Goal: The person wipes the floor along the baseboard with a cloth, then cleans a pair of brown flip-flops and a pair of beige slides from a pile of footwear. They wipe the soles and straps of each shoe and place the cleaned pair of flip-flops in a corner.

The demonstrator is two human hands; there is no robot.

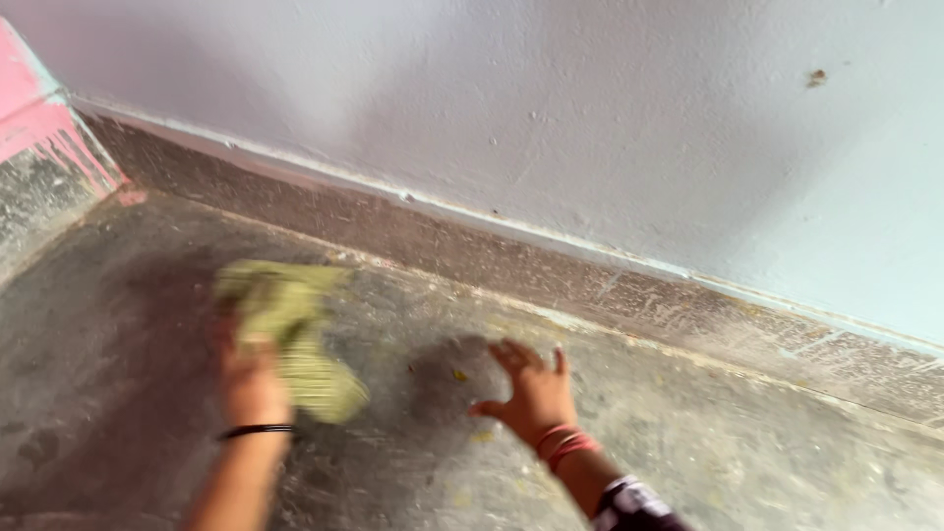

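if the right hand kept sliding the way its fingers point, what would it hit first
The right hand, fingers spread flat on the grey floor, points up toward the wall. First in line looks like the dark skirting strip below the pale wall, though depth is unclear.

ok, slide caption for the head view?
Left hand grips a blurred green cloth on the grey floor; right hand spread flat.

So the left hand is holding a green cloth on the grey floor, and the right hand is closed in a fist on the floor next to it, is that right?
Not quite. The head view shows the right hand with its fingers spread open on the grey floor, not closed in a fist. The rest stands: the left hand holds the green cloth on that floor, though the cloth is blurred.
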